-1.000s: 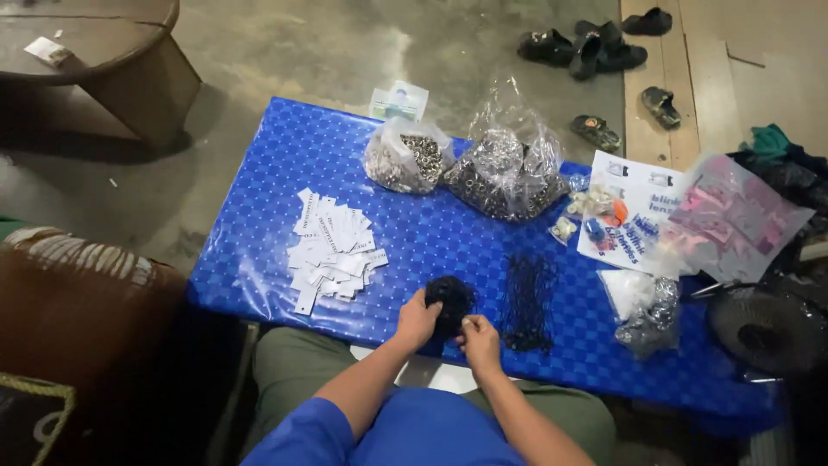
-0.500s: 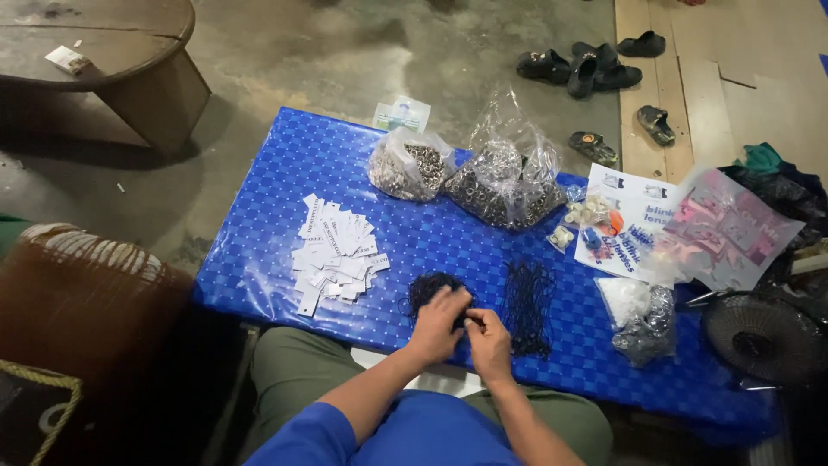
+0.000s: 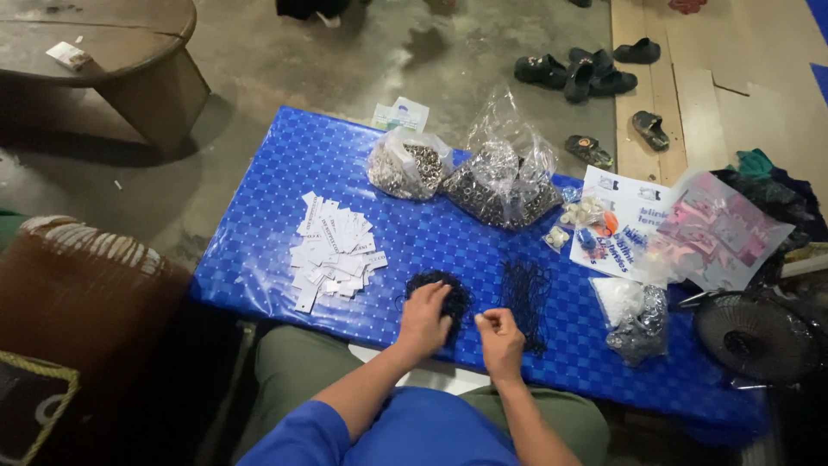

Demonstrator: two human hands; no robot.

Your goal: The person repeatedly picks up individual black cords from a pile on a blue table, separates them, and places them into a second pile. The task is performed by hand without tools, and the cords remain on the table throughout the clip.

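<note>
— Left hand (image 3: 424, 318)?
— Palm down on the round heap of dark loops (image 3: 438, 293), fingers curled into it; near the front edge of the blue table (image 3: 285, 185), about mid-length.

— Right hand (image 3: 500, 336)?
— Closed, fingertips pinched together; something tiny perhaps between them, too small to tell; just right of the heap, not touching it.

— Which way from the hands, then?
— Directly under the left; a little to the left of the right and slightly farther from the front edge; left clearly nearer.

— Any long axis?
— None on the heap, roughly round; the dark strands (image 3: 524, 292) beside it different, running from front edge towards back edge, just beyond the right knuckles.

— Around them?
— White tags (image 3: 332, 250) scattered towards the left end; two clear bags of metal rings (image 3: 504, 177) along the back edge; printed sheets (image 3: 625, 226) and a pink packet (image 3: 723, 231) at the right end; a small crumpled bag (image 3: 636, 315) near the front right corner.

— Off the table?
— Sandals (image 3: 576, 73) on the floor beyond the back edge; a fan (image 3: 759, 332) past the right end.
</note>
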